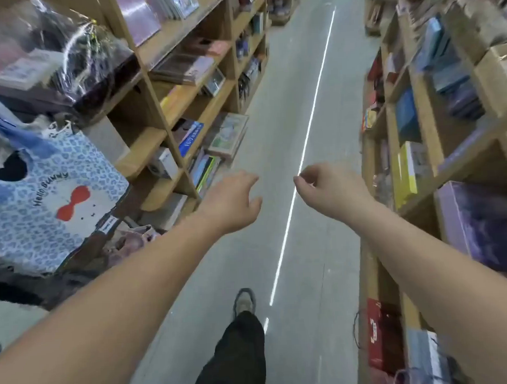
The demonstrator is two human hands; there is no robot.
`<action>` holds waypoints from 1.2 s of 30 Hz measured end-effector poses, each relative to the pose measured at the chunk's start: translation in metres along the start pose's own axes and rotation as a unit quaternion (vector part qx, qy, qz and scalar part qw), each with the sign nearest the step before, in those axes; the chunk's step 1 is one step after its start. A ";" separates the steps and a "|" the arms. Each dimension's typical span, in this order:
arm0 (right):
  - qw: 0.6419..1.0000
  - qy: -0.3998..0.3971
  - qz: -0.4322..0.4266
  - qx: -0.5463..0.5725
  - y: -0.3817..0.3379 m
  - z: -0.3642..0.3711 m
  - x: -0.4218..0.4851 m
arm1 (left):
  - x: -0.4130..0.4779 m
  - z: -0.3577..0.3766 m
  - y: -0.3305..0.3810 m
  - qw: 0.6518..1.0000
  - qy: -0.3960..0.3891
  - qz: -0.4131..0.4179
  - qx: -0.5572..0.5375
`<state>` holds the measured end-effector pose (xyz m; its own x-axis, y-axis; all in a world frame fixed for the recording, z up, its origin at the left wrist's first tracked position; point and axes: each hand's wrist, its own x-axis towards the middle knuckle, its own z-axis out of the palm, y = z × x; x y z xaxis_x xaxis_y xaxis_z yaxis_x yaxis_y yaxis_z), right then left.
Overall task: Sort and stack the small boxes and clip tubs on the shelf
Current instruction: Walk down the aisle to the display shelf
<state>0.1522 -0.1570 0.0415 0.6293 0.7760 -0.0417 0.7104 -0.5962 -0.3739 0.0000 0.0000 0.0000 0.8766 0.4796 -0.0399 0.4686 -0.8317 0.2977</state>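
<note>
A grey floor (287, 132) crossed by a bright line (288, 219) is seen beneath both hands. Wooden shelves (154, 103) stocked with books and flat boxes are ranged left of the left hand (232, 201), and further shelves (420, 117) right of the right hand (330, 188). A blue leopard-print bag (43, 206) marked "Hello Bunny" is hung left of the left hand. Both hands are held over the aisle, apart from the shelves, fingers loosely curled, nothing grasped. Which shelved items are the small boxes and clip tubs cannot be told. A shoe (244, 301) is seen below the hands.
</note>
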 end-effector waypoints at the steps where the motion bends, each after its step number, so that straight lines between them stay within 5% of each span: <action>1: 1.000 -0.010 0.008 0.012 0.007 0.012 0.018 | 0.014 0.010 -0.007 1.000 -0.023 -0.018 -0.013; 6: 0.994 -0.068 0.069 0.054 0.024 0.040 0.125 | 0.122 0.035 -0.046 0.991 -0.046 -0.087 -0.086; 18: 0.990 -0.072 0.122 0.024 0.146 0.001 0.395 | 0.455 0.048 -0.042 0.986 -0.101 -0.044 -0.124; 26: 0.991 -0.101 0.085 0.007 0.241 -0.043 0.641 | 0.694 0.042 -0.037 0.981 -0.096 -0.091 -0.141; 36: 0.992 -0.118 0.054 0.001 0.293 -0.079 1.005 | 1.031 0.011 -0.112 0.976 -0.050 -0.146 -0.152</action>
<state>1.0175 0.4317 -0.0363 0.6109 0.7339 -0.2970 0.6421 -0.6787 -0.3564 0.8522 0.5844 -0.0855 0.7236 0.6414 -0.2550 0.6597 -0.5340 0.5288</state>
